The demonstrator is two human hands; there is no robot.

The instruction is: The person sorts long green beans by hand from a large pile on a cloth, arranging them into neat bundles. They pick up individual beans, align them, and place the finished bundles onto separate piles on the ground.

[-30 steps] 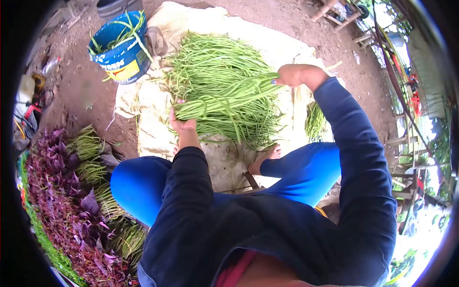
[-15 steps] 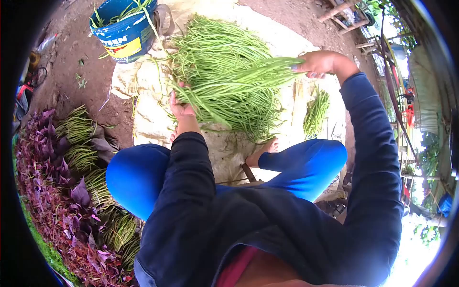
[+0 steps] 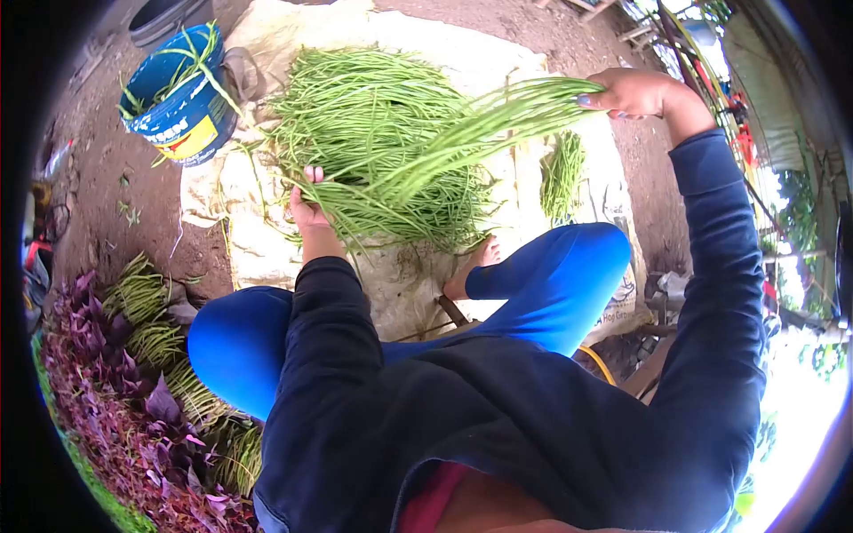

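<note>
And out goes my right hand, farther from the pile than a moment ago, clenched on one end of a long green bunch now drawn out across the pile's right side. My left hand cups the strands at the pile's near left edge; how tightly, I can't tell. Blue bucket beyond the pile's left, small bundle to its right.

your beans are bright green, your sleeves dark navy and your trousers vivid blue; the sacking is cream, the bucket blue with a yellow-and-white label, the leaves purple-red.
</note>
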